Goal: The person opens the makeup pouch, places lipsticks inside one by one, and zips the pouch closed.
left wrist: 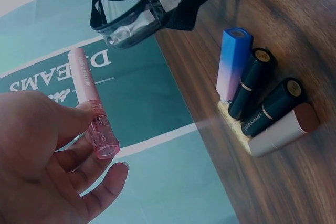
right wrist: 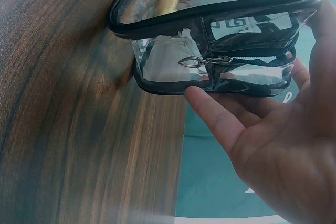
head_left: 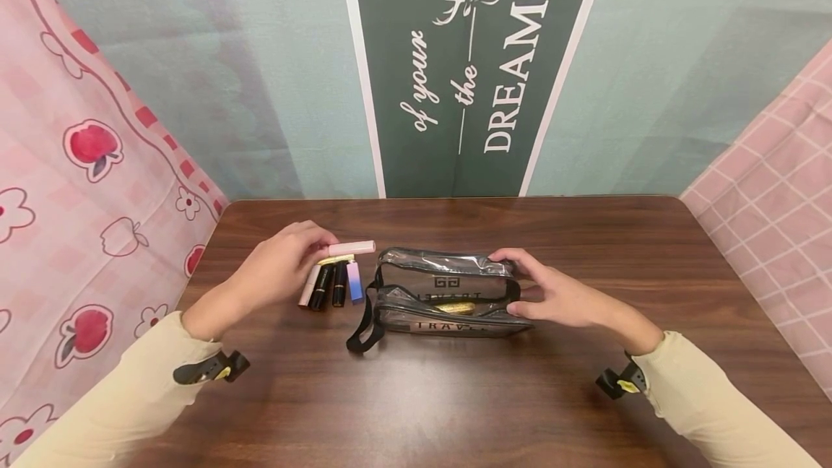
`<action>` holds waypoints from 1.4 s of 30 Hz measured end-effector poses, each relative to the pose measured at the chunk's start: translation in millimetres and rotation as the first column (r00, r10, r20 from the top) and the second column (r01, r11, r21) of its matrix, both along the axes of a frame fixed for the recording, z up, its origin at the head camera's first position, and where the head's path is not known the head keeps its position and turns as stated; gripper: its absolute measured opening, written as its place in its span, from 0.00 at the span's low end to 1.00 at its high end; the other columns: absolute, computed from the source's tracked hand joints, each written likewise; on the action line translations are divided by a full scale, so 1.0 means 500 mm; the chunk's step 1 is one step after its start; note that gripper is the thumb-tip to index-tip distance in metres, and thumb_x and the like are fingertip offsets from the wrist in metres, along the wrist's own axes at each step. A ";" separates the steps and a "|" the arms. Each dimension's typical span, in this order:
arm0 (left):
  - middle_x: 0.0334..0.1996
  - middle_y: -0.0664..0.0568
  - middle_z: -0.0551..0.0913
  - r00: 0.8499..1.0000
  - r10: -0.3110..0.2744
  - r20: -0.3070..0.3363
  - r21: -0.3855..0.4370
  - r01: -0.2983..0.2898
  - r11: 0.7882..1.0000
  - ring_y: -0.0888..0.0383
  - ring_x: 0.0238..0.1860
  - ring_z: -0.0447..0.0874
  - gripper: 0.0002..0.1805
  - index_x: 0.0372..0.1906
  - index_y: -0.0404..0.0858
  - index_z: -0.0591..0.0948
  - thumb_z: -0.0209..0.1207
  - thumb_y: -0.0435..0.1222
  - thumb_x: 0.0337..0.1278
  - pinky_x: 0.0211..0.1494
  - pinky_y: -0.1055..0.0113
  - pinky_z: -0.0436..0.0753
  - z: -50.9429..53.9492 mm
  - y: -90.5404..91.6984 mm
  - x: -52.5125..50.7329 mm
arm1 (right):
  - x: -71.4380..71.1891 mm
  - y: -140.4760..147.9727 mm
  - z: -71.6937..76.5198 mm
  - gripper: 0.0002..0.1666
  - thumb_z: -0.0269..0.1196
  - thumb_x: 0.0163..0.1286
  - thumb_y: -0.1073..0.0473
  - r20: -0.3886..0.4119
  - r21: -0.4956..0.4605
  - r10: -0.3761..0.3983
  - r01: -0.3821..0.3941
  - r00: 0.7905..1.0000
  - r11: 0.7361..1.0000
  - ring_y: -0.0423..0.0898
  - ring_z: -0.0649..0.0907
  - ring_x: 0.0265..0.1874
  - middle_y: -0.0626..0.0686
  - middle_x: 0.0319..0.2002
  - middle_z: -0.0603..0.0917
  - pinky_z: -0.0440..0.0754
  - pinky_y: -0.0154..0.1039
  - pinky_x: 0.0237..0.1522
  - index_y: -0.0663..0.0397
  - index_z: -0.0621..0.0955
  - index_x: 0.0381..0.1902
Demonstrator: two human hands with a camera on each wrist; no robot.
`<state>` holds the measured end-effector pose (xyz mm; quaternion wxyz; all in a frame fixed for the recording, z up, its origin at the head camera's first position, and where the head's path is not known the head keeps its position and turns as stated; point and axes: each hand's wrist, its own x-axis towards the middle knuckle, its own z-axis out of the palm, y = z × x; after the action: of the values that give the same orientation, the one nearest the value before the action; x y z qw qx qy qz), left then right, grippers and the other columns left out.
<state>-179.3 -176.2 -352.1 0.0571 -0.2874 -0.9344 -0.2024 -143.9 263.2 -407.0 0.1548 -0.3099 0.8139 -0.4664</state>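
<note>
My left hand (head_left: 286,258) pinches a lip gloss tube (left wrist: 92,100) with a pale pink cap and a clear pink body, held above the other lipsticks. In the head view the tube points right, toward a clear travel pouch (head_left: 448,259) with black trim. The pouch stands unzipped, its mouth gaping, and a gold tube (head_left: 455,308) lies inside. My right hand (head_left: 559,295) grips the pouch's right end, fingers and thumb spread across its rims. The right wrist view shows the zipper pull (right wrist: 191,62) hanging at that end.
Left of the pouch lie a blue-to-pink lipstick (head_left: 354,282), two black lipsticks (left wrist: 273,107), a pinkish-beige lipstick (left wrist: 283,129) and a gold item (left wrist: 233,124) partly hidden behind them. The pouch's black strap (head_left: 365,334) loops onto the wooden table (head_left: 422,396). Patterned curtains surround the table.
</note>
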 end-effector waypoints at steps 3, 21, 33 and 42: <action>0.39 0.54 0.84 1.000 -0.007 -0.009 0.003 0.007 1.000 0.55 0.42 0.79 0.06 0.44 0.42 0.86 0.60 0.31 0.69 0.46 0.50 0.82 0.004 0.008 0.004 | 0.000 0.000 0.001 0.44 0.68 0.67 0.68 0.000 0.000 0.000 0.000 1.000 1.000 0.59 0.73 0.66 0.57 0.69 0.66 0.80 0.52 0.57 0.47 0.61 0.74; 0.38 0.58 0.81 0.996 -0.091 -0.005 -0.009 0.091 0.996 0.59 0.39 0.76 0.07 0.47 0.43 0.85 0.63 0.32 0.68 0.39 0.58 0.80 0.013 0.067 0.017 | -0.005 0.004 -0.003 0.44 0.68 0.67 0.68 0.018 -0.002 0.000 0.000 1.000 1.000 0.59 0.74 0.64 0.57 0.69 0.67 0.81 0.51 0.56 0.45 0.61 0.74; 0.37 0.59 0.80 0.984 -0.177 0.003 -0.004 0.177 0.984 0.61 0.37 0.74 0.06 0.47 0.43 0.85 0.63 0.36 0.69 0.38 0.63 0.78 0.014 0.140 0.018 | -0.011 0.006 -0.003 0.44 0.68 0.67 0.68 0.029 -0.012 0.010 -0.010 1.000 1.000 0.61 0.75 0.63 0.58 0.67 0.68 0.81 0.54 0.56 0.45 0.61 0.74; 0.38 0.59 0.81 0.970 -0.241 0.034 -0.007 0.242 0.970 0.61 0.37 0.75 0.07 0.47 0.45 0.86 0.62 0.37 0.70 0.40 0.62 0.78 0.013 0.194 0.027 | -0.013 0.006 0.002 0.44 0.68 0.67 0.68 0.021 -0.002 0.008 -0.008 1.000 1.000 0.61 0.75 0.63 0.58 0.67 0.68 0.81 0.52 0.56 0.46 0.60 0.74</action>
<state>-165.8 -79.3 -345.4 0.0151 -0.3960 -0.8944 -0.2072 -150.5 266.2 -406.0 0.1648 -0.3084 0.8106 -0.4697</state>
